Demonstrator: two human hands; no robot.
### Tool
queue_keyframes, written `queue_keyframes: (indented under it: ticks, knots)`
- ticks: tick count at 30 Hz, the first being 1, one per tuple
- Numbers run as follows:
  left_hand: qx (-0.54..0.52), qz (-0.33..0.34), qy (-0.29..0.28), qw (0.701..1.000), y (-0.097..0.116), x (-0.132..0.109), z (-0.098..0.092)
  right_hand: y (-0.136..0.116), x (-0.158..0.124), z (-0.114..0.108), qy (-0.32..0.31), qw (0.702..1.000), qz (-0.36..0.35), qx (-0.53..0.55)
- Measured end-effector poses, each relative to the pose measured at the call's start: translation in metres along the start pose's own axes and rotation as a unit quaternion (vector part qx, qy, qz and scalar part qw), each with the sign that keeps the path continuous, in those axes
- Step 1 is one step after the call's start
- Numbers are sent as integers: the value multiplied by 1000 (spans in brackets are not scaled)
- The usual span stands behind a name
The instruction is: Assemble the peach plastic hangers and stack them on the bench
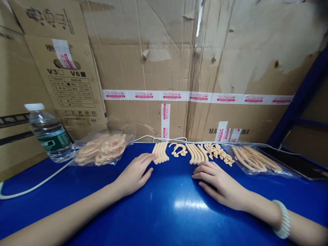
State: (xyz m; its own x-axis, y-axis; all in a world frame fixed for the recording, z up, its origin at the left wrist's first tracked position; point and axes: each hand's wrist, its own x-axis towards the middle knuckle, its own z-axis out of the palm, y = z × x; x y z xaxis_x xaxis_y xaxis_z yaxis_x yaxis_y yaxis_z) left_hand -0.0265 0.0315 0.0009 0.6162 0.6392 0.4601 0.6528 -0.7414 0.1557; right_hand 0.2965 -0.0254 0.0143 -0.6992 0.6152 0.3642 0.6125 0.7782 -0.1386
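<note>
Cardboard sheets (143,68) are standing behind a blue table (164,215). A clear bag of beige pieces (102,148) is lying at the left, beside a water bottle (52,136); another bag of longer pieces (256,159) is lying at the right, by a dark tablet (297,164). The left hand (137,172) is resting loosely open, its fingertips meeting the edge of the left row of strips (161,152); whether they are pressing, I cannot tell. The right hand (220,182) is lying relaxed and open, fingers bent, just below the right row of strips (196,153). A pale bracelet (282,218) is circling its wrist. Small curved pieces (182,150) are sitting between the rows.
</note>
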Motion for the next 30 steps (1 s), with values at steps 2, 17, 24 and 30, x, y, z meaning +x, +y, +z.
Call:
queue_keyframes:
  ticks: [2,17,24,30]
  knots:
    - [0,-8,-1,1000,0,0,0,0,0,0,0,1000,1,-2]
    - [-2,-11,2,1000,-3,-1,4,6,11,-6,56,998,4,8]
    - [-5,-15,6,1000,-4,-2,5,19,60,-10,85,995,51,-29]
    - [-1,-17,-1,1000,-4,-2,4,31,115,6,8,996,63,-63]
